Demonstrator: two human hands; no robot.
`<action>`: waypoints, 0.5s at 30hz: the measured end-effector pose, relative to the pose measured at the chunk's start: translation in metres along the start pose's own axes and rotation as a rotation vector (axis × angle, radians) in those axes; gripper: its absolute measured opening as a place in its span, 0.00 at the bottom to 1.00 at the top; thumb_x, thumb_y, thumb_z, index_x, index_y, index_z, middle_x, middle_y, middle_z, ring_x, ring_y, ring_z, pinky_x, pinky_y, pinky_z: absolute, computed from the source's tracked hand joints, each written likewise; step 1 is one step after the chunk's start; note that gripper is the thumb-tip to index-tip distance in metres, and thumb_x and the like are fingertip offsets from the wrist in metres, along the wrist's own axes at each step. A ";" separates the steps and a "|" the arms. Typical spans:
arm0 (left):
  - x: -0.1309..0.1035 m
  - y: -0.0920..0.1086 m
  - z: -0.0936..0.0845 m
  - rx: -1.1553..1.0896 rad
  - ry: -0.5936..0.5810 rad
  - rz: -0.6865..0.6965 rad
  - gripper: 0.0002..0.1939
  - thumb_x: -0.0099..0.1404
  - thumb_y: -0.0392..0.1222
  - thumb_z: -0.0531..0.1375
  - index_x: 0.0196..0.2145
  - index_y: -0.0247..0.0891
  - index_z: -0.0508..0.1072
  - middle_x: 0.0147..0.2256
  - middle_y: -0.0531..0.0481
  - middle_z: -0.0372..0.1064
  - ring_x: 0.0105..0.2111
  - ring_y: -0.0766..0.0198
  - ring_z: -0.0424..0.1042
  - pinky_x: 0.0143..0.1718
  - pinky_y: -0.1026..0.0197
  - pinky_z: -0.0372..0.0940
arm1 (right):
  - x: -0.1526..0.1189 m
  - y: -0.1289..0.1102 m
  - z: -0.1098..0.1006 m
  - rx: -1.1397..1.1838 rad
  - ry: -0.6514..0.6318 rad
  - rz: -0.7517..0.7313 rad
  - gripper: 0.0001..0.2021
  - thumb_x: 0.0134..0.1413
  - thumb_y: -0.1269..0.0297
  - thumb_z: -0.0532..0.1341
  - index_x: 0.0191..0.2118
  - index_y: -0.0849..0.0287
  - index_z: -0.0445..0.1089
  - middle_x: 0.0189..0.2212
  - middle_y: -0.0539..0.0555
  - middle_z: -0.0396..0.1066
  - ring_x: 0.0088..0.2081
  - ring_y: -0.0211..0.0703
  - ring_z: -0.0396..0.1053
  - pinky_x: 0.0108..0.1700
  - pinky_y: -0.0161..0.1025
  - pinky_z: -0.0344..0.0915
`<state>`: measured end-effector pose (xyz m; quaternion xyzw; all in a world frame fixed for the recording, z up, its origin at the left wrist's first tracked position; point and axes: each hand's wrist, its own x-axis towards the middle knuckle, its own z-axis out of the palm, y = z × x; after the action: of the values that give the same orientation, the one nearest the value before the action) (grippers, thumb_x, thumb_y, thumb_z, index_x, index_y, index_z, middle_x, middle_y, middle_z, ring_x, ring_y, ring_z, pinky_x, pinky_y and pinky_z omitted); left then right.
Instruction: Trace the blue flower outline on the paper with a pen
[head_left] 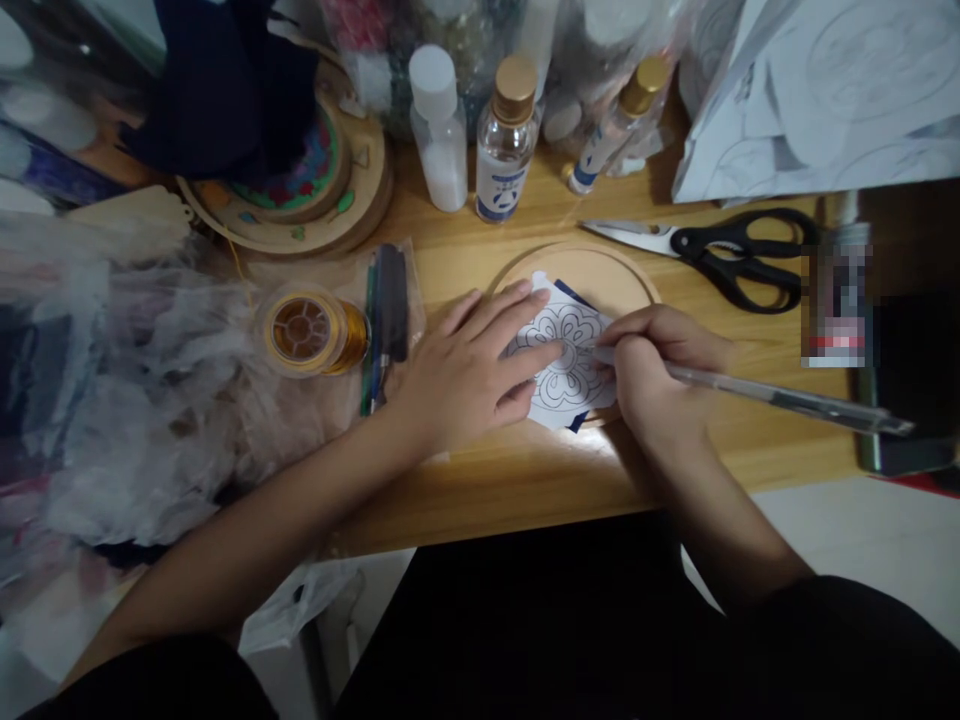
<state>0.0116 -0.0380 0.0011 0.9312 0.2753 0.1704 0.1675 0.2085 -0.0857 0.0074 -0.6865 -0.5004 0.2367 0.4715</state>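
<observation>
A white paper cutout (559, 395) printed with a flower pattern lies over dark blue fabric (578, 422), whose corners peek out. Both rest on a round wooden board (600, 280). My left hand (480, 365) lies flat with fingers spread, its fingertips pressing on the paper's left half. In my right hand (656, 365) is a clear-barrelled pen (787, 393), gripped close to its tip. The tip points at the flower's centre, near my left index finger; whether it touches the paper I cannot tell.
Black-handled scissors (739, 255) lie behind on the right. Small bottles (504, 150) stand at the back. A spool of golden thread (311, 330), several pens (386, 310) and crumpled plastic bags (150, 400) lie to the left. Printed sheets (825, 110) fill the back right corner.
</observation>
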 end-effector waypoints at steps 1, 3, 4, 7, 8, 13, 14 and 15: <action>0.000 0.000 0.000 0.003 -0.004 0.001 0.17 0.70 0.38 0.61 0.55 0.43 0.76 0.66 0.38 0.64 0.68 0.44 0.62 0.65 0.38 0.60 | 0.000 0.000 0.000 0.000 -0.003 -0.008 0.09 0.46 0.74 0.58 0.22 0.55 0.71 0.20 0.47 0.71 0.21 0.37 0.66 0.25 0.38 0.64; 0.000 0.000 0.000 0.004 -0.001 0.004 0.17 0.70 0.38 0.61 0.55 0.43 0.76 0.66 0.37 0.64 0.68 0.44 0.62 0.65 0.38 0.60 | 0.000 0.000 0.000 -0.009 -0.003 -0.020 0.09 0.46 0.74 0.58 0.23 0.56 0.71 0.20 0.47 0.70 0.21 0.37 0.66 0.25 0.37 0.64; 0.000 0.000 0.000 0.003 0.002 0.006 0.17 0.70 0.38 0.61 0.55 0.42 0.76 0.66 0.37 0.64 0.68 0.43 0.63 0.65 0.38 0.61 | 0.000 0.001 0.000 -0.015 0.005 -0.021 0.09 0.46 0.74 0.58 0.23 0.56 0.71 0.20 0.47 0.70 0.21 0.37 0.66 0.25 0.37 0.64; 0.000 -0.001 0.000 0.000 0.004 0.002 0.17 0.70 0.38 0.60 0.55 0.42 0.76 0.66 0.37 0.64 0.68 0.44 0.62 0.65 0.38 0.60 | -0.001 0.004 0.000 -0.020 0.061 -0.024 0.10 0.47 0.74 0.57 0.23 0.54 0.71 0.19 0.47 0.70 0.21 0.37 0.66 0.24 0.37 0.64; 0.000 -0.001 0.001 -0.002 0.000 -0.001 0.17 0.70 0.38 0.60 0.56 0.43 0.76 0.66 0.37 0.64 0.68 0.44 0.62 0.66 0.38 0.60 | -0.002 0.004 0.000 -0.018 0.073 -0.029 0.10 0.47 0.74 0.56 0.23 0.53 0.71 0.19 0.47 0.70 0.21 0.37 0.66 0.24 0.37 0.64; -0.001 -0.002 0.002 -0.012 -0.008 0.000 0.18 0.70 0.38 0.61 0.56 0.43 0.75 0.67 0.38 0.62 0.69 0.45 0.61 0.66 0.38 0.59 | -0.001 0.001 0.001 -0.040 0.048 -0.049 0.10 0.45 0.74 0.57 0.22 0.54 0.71 0.18 0.46 0.70 0.19 0.36 0.64 0.23 0.36 0.62; -0.001 -0.002 0.002 -0.012 -0.006 0.000 0.18 0.70 0.38 0.61 0.56 0.43 0.75 0.67 0.38 0.62 0.69 0.45 0.61 0.66 0.38 0.59 | -0.001 0.000 0.001 -0.043 0.047 -0.054 0.10 0.45 0.74 0.56 0.22 0.54 0.72 0.18 0.46 0.70 0.19 0.35 0.64 0.23 0.36 0.62; -0.001 -0.002 0.001 -0.013 -0.004 0.000 0.18 0.70 0.38 0.61 0.56 0.43 0.75 0.67 0.37 0.62 0.69 0.44 0.61 0.66 0.38 0.59 | 0.000 -0.001 0.001 -0.046 0.046 -0.060 0.10 0.45 0.74 0.56 0.22 0.54 0.72 0.18 0.46 0.70 0.19 0.35 0.65 0.23 0.36 0.62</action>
<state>0.0109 -0.0375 -0.0008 0.9305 0.2738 0.1704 0.1739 0.2071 -0.0857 0.0078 -0.6870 -0.5152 0.1951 0.4739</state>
